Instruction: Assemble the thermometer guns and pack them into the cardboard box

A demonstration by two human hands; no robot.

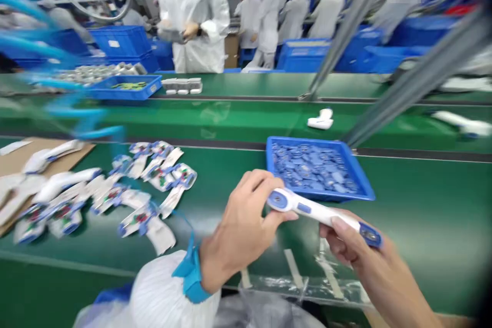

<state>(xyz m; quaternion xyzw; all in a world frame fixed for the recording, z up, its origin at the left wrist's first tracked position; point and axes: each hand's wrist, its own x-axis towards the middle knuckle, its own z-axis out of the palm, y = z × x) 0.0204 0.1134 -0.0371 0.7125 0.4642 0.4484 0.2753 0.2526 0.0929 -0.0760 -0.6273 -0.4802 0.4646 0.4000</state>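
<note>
A long white handheld device (321, 212) with blue ends and a small blue button is held between both hands above the green work surface. My left hand (248, 220), wearing a blue wrist strap (195, 271), grips the end with the round blue face. Toward the other end, my right hand (357, 246) is wrapped round the body, thumb on top. Metal shows in the blue tip beyond that thumb. Just behind the device stands a blue tray (363, 184) full of small blue plastic parts (311, 166).
Opened white device halves (159, 233) with circuit boards lie at left, near white casings (65, 184) on cardboard. A coiled blue hose (69, 107) hangs there. Behind runs a green conveyor (246, 118) bearing a white device (321, 120). A slanted metal post (415, 82) crosses at right. A co-worker (196, 15) stands opposite.
</note>
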